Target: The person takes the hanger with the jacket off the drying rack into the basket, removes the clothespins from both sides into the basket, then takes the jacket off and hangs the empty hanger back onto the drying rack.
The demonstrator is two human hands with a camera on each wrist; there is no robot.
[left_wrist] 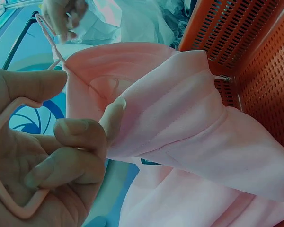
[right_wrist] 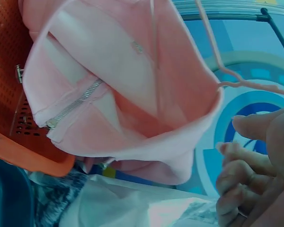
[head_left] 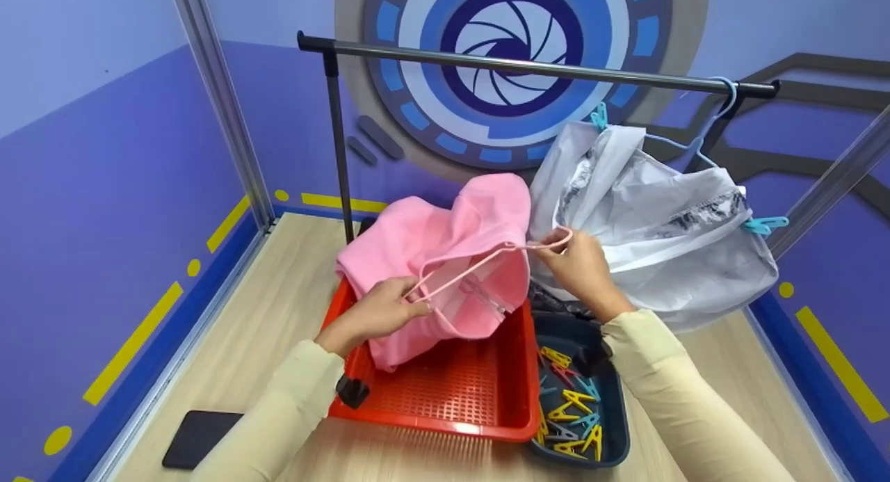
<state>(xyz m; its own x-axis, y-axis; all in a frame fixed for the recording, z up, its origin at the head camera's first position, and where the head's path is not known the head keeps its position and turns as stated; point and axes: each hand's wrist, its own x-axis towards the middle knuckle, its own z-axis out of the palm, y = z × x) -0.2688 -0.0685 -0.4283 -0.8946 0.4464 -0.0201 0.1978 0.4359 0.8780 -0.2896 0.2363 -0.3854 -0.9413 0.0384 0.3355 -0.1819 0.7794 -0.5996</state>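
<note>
In the middle of the frame a pink garment [head_left: 410,231] lies over a red basket [head_left: 431,424], its opening turned towards the camera and a metal zip showing inside. The left hand [head_left: 379,308] holds one end of a pink hanger [left_wrist: 12,206], its grip curled round the wire and a fingertip against the cloth; part of the hanger reaches into the opening. The right hand [head_left: 580,266] is at the hook, right of centre, its grip loosely parted in the right wrist view; whether it touches the wire is hard to tell. At the lower right of centre a dark box [head_left: 621,426] of coloured pegs [head_left: 577,400] stands just beside the basket on the desk [head_left: 278,280]. At the upper right, a whitish garment [head_left: 667,204] with blue pegs [head_left: 765,225] at its sides hangs on a blue hanger [head_left: 701,140] from the rail [head_left: 431,56].
</note>
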